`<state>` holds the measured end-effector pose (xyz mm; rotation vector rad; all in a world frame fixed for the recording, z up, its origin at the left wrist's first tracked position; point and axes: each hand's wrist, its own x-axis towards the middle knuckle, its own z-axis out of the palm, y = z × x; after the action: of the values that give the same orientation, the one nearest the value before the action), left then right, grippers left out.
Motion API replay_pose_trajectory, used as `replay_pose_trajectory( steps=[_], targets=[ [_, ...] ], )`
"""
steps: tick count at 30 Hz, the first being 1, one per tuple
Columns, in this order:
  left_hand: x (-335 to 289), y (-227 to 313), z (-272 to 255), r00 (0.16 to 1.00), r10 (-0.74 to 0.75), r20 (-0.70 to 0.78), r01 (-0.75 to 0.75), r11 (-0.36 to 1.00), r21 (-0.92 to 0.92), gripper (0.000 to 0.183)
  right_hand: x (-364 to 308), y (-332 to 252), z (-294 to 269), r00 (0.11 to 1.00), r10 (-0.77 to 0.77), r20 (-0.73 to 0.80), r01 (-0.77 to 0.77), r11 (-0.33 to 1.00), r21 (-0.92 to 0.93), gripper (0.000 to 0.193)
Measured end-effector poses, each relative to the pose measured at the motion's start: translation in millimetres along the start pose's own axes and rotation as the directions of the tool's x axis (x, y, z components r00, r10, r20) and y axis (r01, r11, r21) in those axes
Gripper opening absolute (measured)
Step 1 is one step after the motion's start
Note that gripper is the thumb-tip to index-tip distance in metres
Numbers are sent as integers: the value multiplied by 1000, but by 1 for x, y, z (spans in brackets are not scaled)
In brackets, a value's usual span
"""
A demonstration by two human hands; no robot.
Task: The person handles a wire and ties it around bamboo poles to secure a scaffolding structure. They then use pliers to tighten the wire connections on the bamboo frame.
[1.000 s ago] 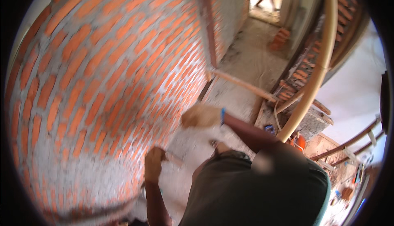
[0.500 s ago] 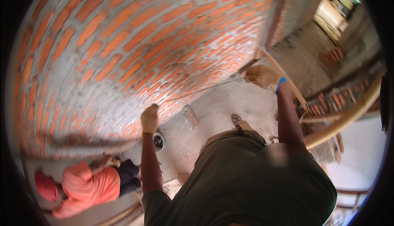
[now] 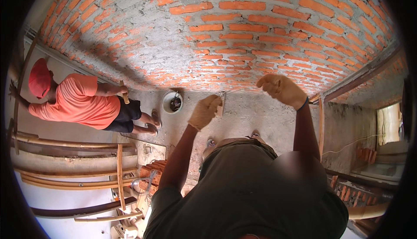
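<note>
Both of my hands wear tan work gloves and are raised in front of the brick wall (image 3: 243, 30), which has grey mortar between orange bricks. My left hand (image 3: 204, 112) is closed, its fingers curled. Farther right and a little higher, my right hand (image 3: 283, 91) is closed too, thumb and fingers pinched together. A thin string (image 3: 243, 89) runs between them, faint against the foot of the wall; its ends are hidden in the gloves. Just beyond my left hand a short wooden piece (image 3: 222, 102) lies against the base of the wall.
At left a person (image 3: 80, 100) in an orange shirt and red cap stands by the wall, a wooden-handled tool (image 3: 125, 92) in one hand. A bucket (image 3: 166, 104) with dark contents sits on the floor. Bamboo poles (image 3: 74, 142), stacked bricks (image 3: 152, 169) and a wooden post (image 3: 321, 126) stand around.
My view has turned rightward along the wall. My hands are closer together, the string between them shorter. The person at left now stands more fully in sight, one arm stretched out.
</note>
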<state>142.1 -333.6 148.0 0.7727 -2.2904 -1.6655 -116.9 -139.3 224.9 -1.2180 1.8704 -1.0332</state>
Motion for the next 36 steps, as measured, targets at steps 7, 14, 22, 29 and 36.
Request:
replay_pose_trajectory(
  steps=[7, 14, 22, 29, 36],
  targets=[
    [-32, -6, -27, 998, -16, -53, 5, 982, -191, 43, 25, -7, -7, 966, -250, 59, 244, 965, 96, 45],
    [-55, -11, -32, 995, -96, -5, 92, 966, -242, 46, 24, 10, -14, 970, -35, 242, 97, 964, -249, 22],
    [-40, -15, -24, 955, -200, 220, 251, 939, -234, 43, 16, -13, 3, 947, 50, 318, 138, 830, -540, 28],
    [-32, -16, -33, 934, -189, 303, 240, 960, -141, 43, 8, -15, -25, 991, 6, 133, 26, 971, -236, 22],
    [-21, -41, -30, 968, -212, 134, 250, 858, -449, 32, 5, -5, -33, 996, -12, 84, 30, 976, -215, 17]
  ],
)
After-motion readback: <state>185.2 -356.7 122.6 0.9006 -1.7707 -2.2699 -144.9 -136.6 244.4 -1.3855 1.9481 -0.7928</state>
